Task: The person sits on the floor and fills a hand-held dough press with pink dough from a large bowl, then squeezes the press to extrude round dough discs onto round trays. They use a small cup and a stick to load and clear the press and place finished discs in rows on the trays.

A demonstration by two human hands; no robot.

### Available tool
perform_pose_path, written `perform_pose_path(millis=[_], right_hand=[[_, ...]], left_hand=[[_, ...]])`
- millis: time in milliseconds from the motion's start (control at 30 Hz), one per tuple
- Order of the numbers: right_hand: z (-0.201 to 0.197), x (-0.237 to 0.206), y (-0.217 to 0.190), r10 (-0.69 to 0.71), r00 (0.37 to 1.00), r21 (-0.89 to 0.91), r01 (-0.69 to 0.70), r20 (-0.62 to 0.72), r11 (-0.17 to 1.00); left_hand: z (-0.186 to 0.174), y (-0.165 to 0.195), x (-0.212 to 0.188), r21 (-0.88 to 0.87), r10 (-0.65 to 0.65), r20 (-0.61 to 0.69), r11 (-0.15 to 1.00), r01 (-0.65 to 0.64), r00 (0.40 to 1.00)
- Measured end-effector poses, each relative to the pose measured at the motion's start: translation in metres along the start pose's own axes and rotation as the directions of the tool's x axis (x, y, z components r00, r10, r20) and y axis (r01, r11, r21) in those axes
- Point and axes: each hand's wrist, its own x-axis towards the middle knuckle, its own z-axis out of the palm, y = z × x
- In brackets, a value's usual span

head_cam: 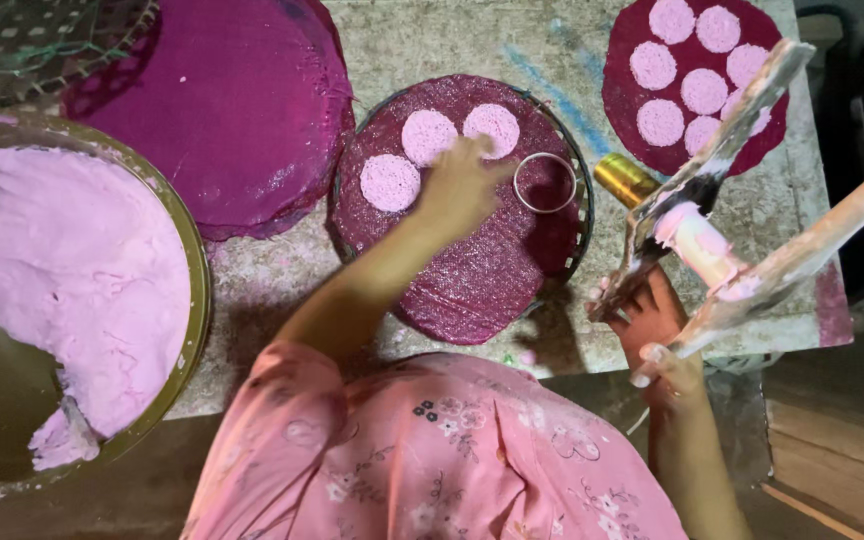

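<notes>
Right grip [657,345] clenches wooden sticks [752,250]; left grip [460,185], fingers loose, touches pink discs [427,135] on the magenta mat [482,280], metal ring [545,182] at three o'clock.

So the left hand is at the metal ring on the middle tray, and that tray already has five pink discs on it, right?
Not quite. The head view shows three pink discs on the middle tray, not five. The rest holds: the left hand is beside the metal ring on that tray.
</notes>
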Motion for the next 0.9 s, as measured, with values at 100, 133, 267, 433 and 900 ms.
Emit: perform_pose_path(millis=[100,133,267,433,900], right_hand=[[-0.003,0.001,0.0,-0.002,1.0,0.014,0.002,-0.013,1.0],[-0.004,0.001,-0.001,-0.001,1.0,0.021,0.001,-0.005,1.0],[-0.009,0.0,-0.001,-0.001,1.0,0.016,0.001,0.017,1.0],[-0.006,0.015,0.006,0.063,0.998,0.0,-0.063,0.028,0.998],[0.038,0.081,0.015,0.364,0.843,-0.293,-0.26,0.396,0.92]], left_hand=[[0.026,0.018,0.0,0.119,0.198,0.031,0.972,-0.2,0.98],[0.03,0.018,-0.005,0.133,0.2,0.017,0.971,-0.201,0.98],[0.019,0.001,-0.073,0.067,0.171,-0.069,0.984,-0.166,0.983],[-0.01,-0.019,-0.165,0.123,0.018,-0.205,0.992,0.008,0.979],[-0.037,-0.038,-0.155,-0.57,-0.294,-0.146,0.805,0.162,0.945]])
